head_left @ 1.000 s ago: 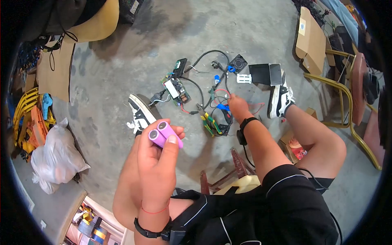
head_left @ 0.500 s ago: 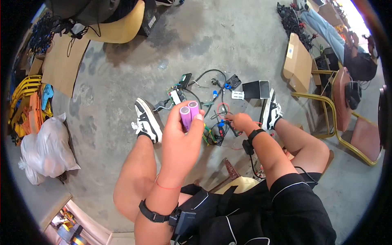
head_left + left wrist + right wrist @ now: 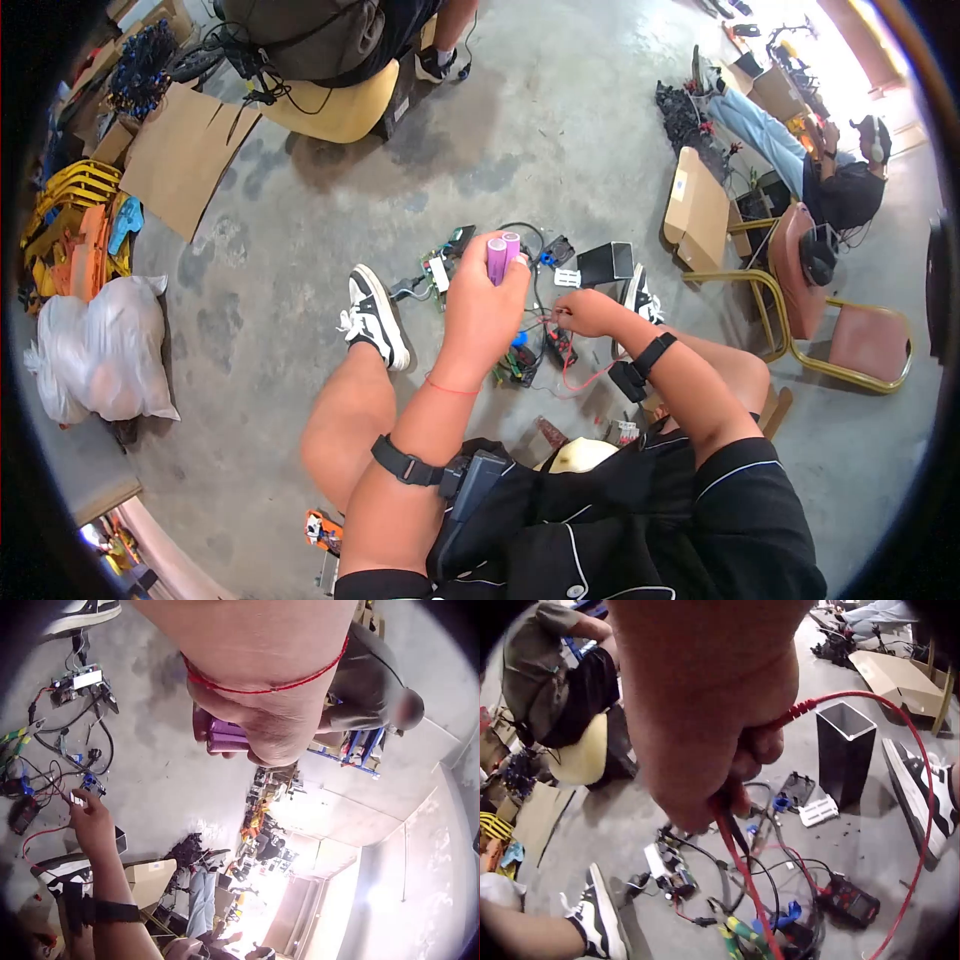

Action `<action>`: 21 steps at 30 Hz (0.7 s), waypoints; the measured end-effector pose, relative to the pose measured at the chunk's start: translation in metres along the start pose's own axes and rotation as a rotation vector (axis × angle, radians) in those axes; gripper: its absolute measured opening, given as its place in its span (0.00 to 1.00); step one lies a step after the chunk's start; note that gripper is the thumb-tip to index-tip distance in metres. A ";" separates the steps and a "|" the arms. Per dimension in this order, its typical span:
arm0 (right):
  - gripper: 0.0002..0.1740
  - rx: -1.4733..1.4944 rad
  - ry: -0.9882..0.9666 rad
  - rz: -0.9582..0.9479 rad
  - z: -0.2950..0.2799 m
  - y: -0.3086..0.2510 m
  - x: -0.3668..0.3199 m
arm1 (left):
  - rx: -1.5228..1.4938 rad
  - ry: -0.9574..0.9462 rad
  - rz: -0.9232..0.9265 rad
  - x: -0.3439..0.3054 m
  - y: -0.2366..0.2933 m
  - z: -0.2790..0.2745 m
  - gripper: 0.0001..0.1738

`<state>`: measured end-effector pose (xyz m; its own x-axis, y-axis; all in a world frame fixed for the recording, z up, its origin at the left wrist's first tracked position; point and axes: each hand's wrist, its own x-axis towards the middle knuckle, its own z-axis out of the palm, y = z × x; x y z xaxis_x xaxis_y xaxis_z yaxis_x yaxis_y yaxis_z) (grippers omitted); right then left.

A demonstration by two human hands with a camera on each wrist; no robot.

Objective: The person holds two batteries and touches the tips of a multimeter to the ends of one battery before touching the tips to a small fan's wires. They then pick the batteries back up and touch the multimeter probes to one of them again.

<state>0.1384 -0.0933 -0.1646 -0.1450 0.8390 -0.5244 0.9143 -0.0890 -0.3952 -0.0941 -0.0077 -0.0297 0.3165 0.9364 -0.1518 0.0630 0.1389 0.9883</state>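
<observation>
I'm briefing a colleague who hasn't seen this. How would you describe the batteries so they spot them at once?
Look at the grey concrete floor strewn with wires and circuit boards between the person's shoes. Above that clutter the left hand grips two cells side by side: smooth purple cylinders, the only purple things there.

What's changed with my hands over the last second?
The left hand has lifted the two purple cylindrical battery cells higher and forward. The right hand has risen, pulling up a thin red lead. The cells stay gripped.
</observation>
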 end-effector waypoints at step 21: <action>0.17 0.438 0.711 0.282 0.005 -0.023 -0.047 | 0.098 -0.026 0.102 -0.011 -0.003 0.011 0.16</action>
<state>0.1225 -0.1335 -0.1344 0.4674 0.8771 -0.1103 0.6318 -0.4187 -0.6523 -0.0869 -0.0218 -0.0309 0.3500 0.9353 -0.0527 0.1208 0.0107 0.9926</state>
